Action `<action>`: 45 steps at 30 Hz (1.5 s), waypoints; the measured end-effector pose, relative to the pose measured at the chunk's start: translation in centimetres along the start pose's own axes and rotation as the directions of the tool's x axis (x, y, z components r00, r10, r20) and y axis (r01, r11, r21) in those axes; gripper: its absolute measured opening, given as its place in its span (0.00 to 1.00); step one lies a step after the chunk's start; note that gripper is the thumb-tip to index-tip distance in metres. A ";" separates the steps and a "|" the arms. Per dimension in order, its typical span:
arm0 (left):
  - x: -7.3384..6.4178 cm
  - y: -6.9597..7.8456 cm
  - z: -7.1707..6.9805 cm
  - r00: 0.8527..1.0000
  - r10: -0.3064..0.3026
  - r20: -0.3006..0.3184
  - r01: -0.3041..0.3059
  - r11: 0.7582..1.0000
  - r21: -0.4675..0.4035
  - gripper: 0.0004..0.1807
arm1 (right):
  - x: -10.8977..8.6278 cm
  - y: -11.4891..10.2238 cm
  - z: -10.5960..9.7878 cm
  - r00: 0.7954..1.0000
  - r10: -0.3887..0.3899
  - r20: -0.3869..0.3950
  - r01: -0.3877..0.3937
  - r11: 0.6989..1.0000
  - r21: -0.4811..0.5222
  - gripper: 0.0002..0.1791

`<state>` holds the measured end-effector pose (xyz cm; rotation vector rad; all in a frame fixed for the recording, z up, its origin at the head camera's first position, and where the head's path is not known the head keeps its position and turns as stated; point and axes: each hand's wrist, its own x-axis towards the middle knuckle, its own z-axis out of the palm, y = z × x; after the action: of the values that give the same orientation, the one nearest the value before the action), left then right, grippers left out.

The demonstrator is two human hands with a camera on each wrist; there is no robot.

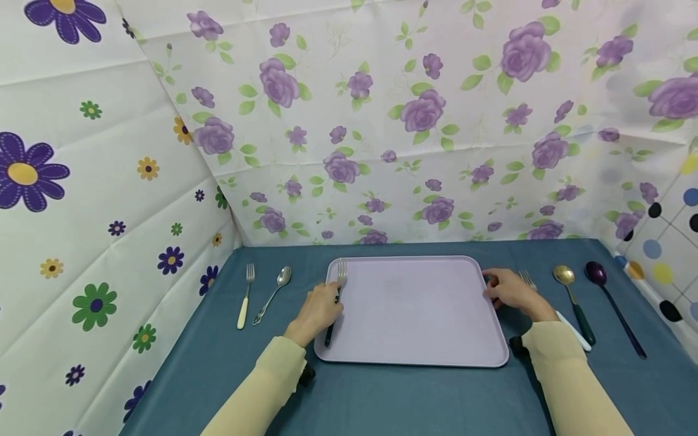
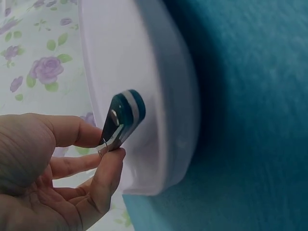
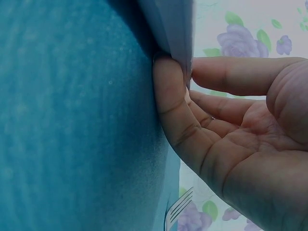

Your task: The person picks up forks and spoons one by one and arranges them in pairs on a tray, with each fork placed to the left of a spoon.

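A lilac rectangular tray [image 1: 420, 309] lies on the blue tablecloth. Over its left side, my left hand [image 1: 319, 309] pinches a fork with a dark green handle [image 1: 329, 335], tines pointing away from me. In the left wrist view the thumb and fingertips hold this fork [image 2: 126, 113] near its metal collar, close above the tray's inner side. At the opposite edge, my right hand [image 1: 515, 290] grips the tray's rim; in the right wrist view one finger tucks against the underside of the tray [image 3: 168, 29] and another bears on its upper side.
Left of the tray lie a cream-handled fork [image 1: 243, 312] and a silver spoon [image 1: 283, 277]. To the right are a white-handled fork [image 1: 526, 278], partly hidden by my right hand, a gold spoon with a green handle [image 1: 584, 324] and a dark purple spoon [image 1: 596, 274]. Flowered cloth walls [image 1: 382, 121] enclose the table.
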<state>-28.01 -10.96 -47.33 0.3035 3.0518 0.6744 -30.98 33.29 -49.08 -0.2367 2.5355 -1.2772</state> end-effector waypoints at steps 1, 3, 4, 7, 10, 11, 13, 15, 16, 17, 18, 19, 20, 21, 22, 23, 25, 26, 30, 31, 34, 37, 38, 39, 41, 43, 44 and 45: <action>0.0 0.0 0.0 1.000 0.002 0.003 -0.002 1.000 0.000 0.25 | 0.0 0.0 0.0 1.000 -0.002 0.002 0.002 1.000 0.001 0.35; -0.1 0.1 0.1 1.000 0.006 0.007 -0.006 1.000 -0.001 0.25 | 0.0 -0.1 0.0 1.000 -0.006 0.005 0.006 1.000 0.001 0.34; -0.1 0.1 0.1 1.000 0.007 0.012 -0.007 1.000 -0.004 0.25 | 0.0 -0.1 0.0 1.000 -0.006 0.005 0.006 1.000 0.001 0.34; -0.2 0.3 0.1 1.000 0.003 0.019 -0.002 1.000 -0.011 0.26 | -0.1 -0.1 0.1 1.000 -0.008 0.002 0.008 1.000 0.009 0.34; -0.2 0.3 0.2 1.000 0.001 0.019 -0.001 1.000 -0.016 0.26 | -0.1 0.0 0.0 1.000 -0.013 0.001 0.013 1.000 0.010 0.34; -0.2 0.3 0.2 1.000 0.002 0.021 -0.002 1.000 -0.017 0.26 | -0.1 0.0 0.0 1.000 -0.008 0.001 0.008 1.000 0.012 0.34; -0.3 0.3 0.3 1.000 0.010 0.019 -0.010 1.000 -0.020 0.26 | -0.1 0.0 0.0 1.000 -0.002 0.002 0.002 1.000 0.009 0.34; -0.3 0.4 0.4 1.000 0.017 0.023 -0.017 1.000 -0.023 0.26 | -0.1 0.0 0.0 1.000 0.005 0.003 -0.005 1.000 0.008 0.34; -0.3 0.4 0.4 0.999 0.020 0.026 -0.019 0.999 -0.029 0.26 | -0.1 0.0 0.0 1.000 0.011 0.003 -0.011 1.000 0.010 0.34; -0.3 0.5 0.4 0.999 0.019 0.029 -0.019 0.999 -0.033 0.26 | -0.1 0.0 0.0 1.000 0.012 0.004 -0.012 1.000 0.010 0.35; -0.3 0.5 0.5 0.999 0.019 0.029 -0.018 0.999 -0.035 0.27 | -0.1 0.0 0.1 1.000 0.012 0.006 -0.012 1.000 0.010 0.35; -0.3 0.5 0.5 0.999 0.018 0.034 -0.016 0.999 -0.041 0.27 | -0.1 0.0 0.1 1.000 0.012 0.007 -0.012 1.000 0.010 0.35; -0.3 0.6 0.6 0.999 0.015 0.037 -0.013 0.999 -0.044 0.27 | -0.1 0.0 0.1 1.000 0.015 0.006 -0.015 1.000 0.010 0.35; -0.3 0.6 0.6 0.999 0.011 0.038 -0.010 0.999 -0.045 0.27 | -0.1 0.0 0.2 1.000 0.019 0.005 -0.019 1.000 0.009 0.35; -0.3 0.6 0.7 0.999 0.011 0.037 -0.009 0.999 -0.045 0.27 | -0.1 0.0 0.2 1.000 0.022 0.004 -0.022 1.000 0.009 0.35; -0.3 0.6 0.8 0.999 0.010 0.038 -0.008 0.999 -0.044 0.27 | 0.0 0.0 0.2 1.000 0.025 0.004 -0.025 1.000 0.007 0.35; -0.3 0.6 0.8 0.999 0.008 0.039 -0.006 0.999 -0.045 0.26 | 0.0 0.0 0.3 1.000 0.029 0.002 -0.029 1.000 0.004 0.35; -0.3 0.7 0.8 0.999 0.006 0.040 -0.004 0.999 -0.043 0.26 | 0.1 0.0 0.3 1.000 0.031 0.002 -0.031 1.000 0.004 0.35; -0.2 0.8 0.8 0.998 -0.003 0.059 0.006 0.999 -0.043 0.25 | 0.1 0.0 0.2 0.999 0.035 0.000 -0.035 0.999 0.004 0.35; -0.2 0.8 0.8 0.998 -0.005 0.064 0.008 0.999 -0.041 0.25 | 0.1 0.0 0.2 0.999 0.035 0.000 -0.035 0.999 0.005 0.35; 0.0 1.0 0.7 0.997 -0.013 0.076 0.016 0.999 -0.038 0.25 | 0.0 -0.1 0.1 0.999 0.035 -0.003 -0.035 0.999 0.000 0.35; 0.2 1.1 0.7 0.996 -0.025 0.086 0.027 0.999 -0.026 0.23 | 0.0 -0.1 0.1 0.999 0.035 -0.007 -0.035 0.999 -0.004 0.35; 0.2 1.1 0.7 0.996 -0.026 0.089 0.029 0.999 -0.023 0.23 | 0.0 -0.2 0.1 0.999 0.033 -0.009 -0.033 0.999 -0.008 0.34; 0.2 1.2 0.6 0.996 -0.027 0.090 0.029 0.999 -0.017 0.22 | 0.0 -0.2 0.1 0.999 0.031 -0.012 -0.031 0.999 -0.012 0.34; 0.2 1.3 0.5 0.995 -0.026 0.095 0.027 1.000 -0.010 0.21 | -0.1 -0.3 0.1 0.999 0.028 -0.021 -0.029 0.999 -0.018 0.34; 0.2 1.4 0.4 0.995 -0.023 0.098 0.023 1.000 -0.004 0.21 | -0.1 -0.3 0.1 0.999 0.025 -0.027 -0.025 0.999 -0.024 0.34; 0.2 1.5 0.4 0.995 -0.022 0.100 0.022 1.000 -0.005 0.22 | -0.1 -0.4 0.1 0.999 0.023 -0.028 -0.024 0.999 -0.027 0.34; 0.2 1.6 0.3 0.994 -0.021 0.103 0.022 1.000 -0.002 0.21 | -0.2 -0.4 0.1 0.999 0.023 -0.029 -0.024 0.999 -0.028 0.34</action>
<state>-27.90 -9.40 -46.94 0.2950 2.9515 0.6418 -30.79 33.03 -48.80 -0.1951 2.5744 -1.2446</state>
